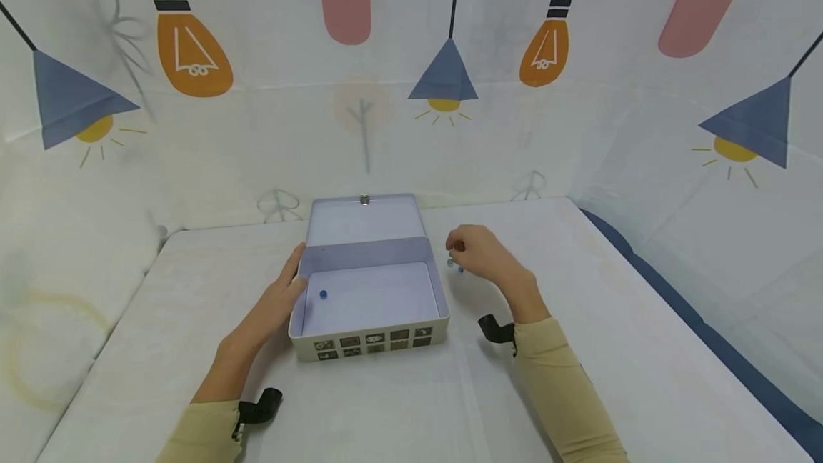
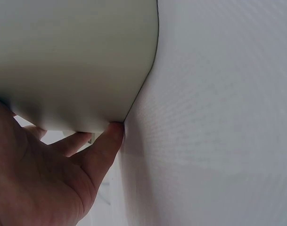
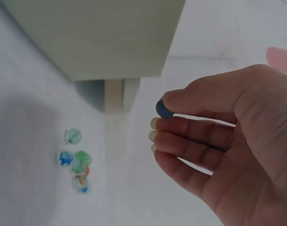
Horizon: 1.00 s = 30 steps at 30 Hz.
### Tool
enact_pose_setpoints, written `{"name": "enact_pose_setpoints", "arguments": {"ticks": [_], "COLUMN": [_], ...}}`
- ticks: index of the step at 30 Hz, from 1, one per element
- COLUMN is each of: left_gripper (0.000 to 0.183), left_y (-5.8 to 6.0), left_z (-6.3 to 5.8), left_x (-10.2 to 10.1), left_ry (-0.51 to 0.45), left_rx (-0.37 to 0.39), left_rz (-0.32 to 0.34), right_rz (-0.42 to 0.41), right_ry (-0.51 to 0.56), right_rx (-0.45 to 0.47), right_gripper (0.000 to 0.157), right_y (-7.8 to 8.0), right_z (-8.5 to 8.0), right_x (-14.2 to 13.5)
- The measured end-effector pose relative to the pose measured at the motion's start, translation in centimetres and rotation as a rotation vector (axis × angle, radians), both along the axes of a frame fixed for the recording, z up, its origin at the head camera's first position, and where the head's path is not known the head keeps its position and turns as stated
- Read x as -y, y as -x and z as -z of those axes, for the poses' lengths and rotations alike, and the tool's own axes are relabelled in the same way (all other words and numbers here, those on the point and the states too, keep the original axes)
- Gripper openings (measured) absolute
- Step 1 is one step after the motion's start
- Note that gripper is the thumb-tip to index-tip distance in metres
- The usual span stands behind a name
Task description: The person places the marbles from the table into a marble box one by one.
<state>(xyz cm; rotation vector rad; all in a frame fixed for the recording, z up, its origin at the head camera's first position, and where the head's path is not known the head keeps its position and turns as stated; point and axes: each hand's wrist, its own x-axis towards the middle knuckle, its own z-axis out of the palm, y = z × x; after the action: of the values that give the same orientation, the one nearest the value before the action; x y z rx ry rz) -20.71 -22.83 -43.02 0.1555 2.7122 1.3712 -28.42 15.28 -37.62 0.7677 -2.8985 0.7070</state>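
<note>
Head cam, L hand [image 1: 273,304] gripping box [image 1: 360,256], pic squares [image 1: 374,339] on front

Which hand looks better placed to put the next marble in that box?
Probably the right hand: it pinches a blue marble beside the box, near the loose marbles. The left hand holds the box's left side, away from them.

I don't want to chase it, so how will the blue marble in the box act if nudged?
The blue marble looks round and probably rolls readily. The open box has a flat floor that may barely slow it, but raised walls would likely contain it.
</note>
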Motion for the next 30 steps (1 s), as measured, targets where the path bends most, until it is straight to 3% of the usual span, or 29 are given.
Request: {"name": "enact_pose_setpoints", "arguments": {"ticks": [16, 22, 30], "left_gripper": [0.069, 0.069, 0.068], "left_y": [-0.1, -0.1, -0.1], "left_z": [0.1, 0.1, 0.0], "left_x": [0.1, 0.1, 0.2], "left_ry": [-0.008, -0.011, -0.015], "left_rx": [0.003, 0.005, 0.000], "left_rz": [0.005, 0.002, 0.013], "right_rz": [-0.187, -0.236, -0.269], "right_ry": [-0.009, -0.063, -0.117], "right_rx": [-0.178, -0.183, -0.126], "right_gripper": [0.014, 0.013, 0.014], "right_y": [-2.6, -3.3, -3.7], "right_z": [-0.5, 0.0, 0.8], "right_x": [4.3, 5.8, 7.4]}}
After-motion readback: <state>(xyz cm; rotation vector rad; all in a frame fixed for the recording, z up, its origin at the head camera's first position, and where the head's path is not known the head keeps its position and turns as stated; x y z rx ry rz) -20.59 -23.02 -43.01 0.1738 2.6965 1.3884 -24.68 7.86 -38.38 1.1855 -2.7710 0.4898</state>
